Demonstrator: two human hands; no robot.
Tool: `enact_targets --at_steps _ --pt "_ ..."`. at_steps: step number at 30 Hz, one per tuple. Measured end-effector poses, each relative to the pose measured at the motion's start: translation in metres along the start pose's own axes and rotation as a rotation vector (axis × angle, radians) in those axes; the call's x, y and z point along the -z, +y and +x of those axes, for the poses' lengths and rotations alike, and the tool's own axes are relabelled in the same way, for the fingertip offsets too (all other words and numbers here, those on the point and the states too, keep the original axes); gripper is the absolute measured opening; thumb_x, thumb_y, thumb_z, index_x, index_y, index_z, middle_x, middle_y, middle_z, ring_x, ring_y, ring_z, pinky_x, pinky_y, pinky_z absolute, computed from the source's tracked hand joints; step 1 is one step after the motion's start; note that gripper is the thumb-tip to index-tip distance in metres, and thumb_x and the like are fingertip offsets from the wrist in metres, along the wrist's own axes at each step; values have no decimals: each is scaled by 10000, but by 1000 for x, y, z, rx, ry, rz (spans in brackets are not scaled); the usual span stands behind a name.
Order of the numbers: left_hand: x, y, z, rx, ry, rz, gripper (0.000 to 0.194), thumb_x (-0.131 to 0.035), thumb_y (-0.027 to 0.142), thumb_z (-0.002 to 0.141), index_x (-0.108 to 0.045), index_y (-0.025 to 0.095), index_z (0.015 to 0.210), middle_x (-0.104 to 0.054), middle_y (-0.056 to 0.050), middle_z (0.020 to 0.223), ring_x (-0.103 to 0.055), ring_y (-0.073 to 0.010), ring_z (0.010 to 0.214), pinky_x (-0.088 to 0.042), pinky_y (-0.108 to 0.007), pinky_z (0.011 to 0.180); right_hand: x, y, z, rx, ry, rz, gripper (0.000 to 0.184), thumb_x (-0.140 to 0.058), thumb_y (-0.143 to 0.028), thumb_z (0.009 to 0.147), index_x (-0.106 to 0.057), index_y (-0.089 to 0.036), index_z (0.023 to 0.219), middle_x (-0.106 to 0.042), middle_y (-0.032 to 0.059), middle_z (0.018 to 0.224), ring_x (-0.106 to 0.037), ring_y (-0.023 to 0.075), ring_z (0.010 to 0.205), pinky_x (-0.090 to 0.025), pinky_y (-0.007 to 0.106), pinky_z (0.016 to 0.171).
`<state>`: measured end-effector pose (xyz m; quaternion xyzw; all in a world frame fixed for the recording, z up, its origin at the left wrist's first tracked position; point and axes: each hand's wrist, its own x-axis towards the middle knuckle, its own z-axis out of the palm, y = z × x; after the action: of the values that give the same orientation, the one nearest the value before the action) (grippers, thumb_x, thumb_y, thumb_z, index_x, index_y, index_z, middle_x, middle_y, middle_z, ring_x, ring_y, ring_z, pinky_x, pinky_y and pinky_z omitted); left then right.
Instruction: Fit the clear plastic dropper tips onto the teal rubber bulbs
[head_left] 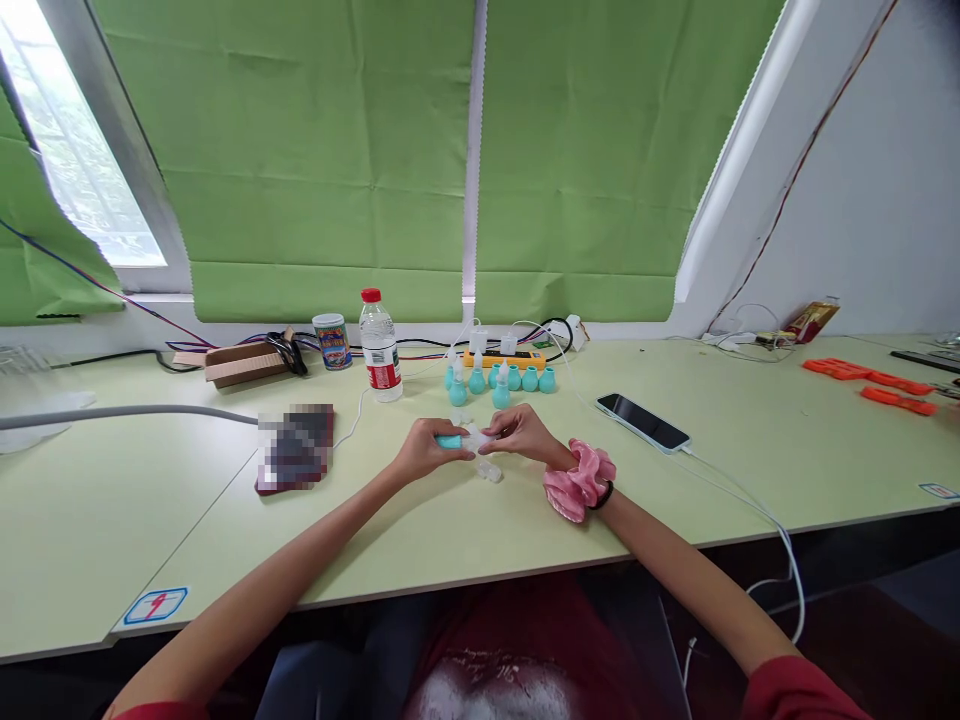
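Observation:
My left hand (424, 453) is closed around a teal squeeze bulb (449, 441) lying sideways, with a clear plastic part at its right end. My right hand (523, 434) pinches a translucent plastic tip (486, 441) against that end; whether the two parts are joined is hidden by the fingers. Small clear plastic pieces (490, 471) lie on the table just below the hands, and more clear pieces (460, 416) lie behind them. Farther back stand several teal bulbs: some, like the front one (457, 394), carry clear pointed tips, while others (547, 380) show open tops.
Behind the bulbs sits a yellow power strip (525, 358) with chargers and cables. A water bottle (380, 350), a can (332, 341) and a cardboard box (247, 366) stand to the left. A phone (643, 422) on a cable lies right; orange tools (862, 375) lie farther right.

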<state>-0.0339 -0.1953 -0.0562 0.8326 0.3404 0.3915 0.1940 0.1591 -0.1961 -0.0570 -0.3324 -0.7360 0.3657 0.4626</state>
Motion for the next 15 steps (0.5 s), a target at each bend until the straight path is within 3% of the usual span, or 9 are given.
enact_targets --at_steps 5,15 --pt "-4 6 -3 -87 60 72 340 -635 425 643 -678 140 823 -566 -12 599 -495 -108 533 -361 -213 502 2 -3 1 -110 8 52 245 -758 -288 436 -605 -113 511 -485 -34 459 -321 26 345 -230 190 317" --pt "-13 2 -10 -228 89 202 355 -570 469 692 -671 164 843 -579 -40 625 -526 -132 569 -389 -237 538 8 -1 0 -254 -131 101 274 -756 -320 420 -612 -106 514 -520 -15 467 -352 32 356 -249 184 319"
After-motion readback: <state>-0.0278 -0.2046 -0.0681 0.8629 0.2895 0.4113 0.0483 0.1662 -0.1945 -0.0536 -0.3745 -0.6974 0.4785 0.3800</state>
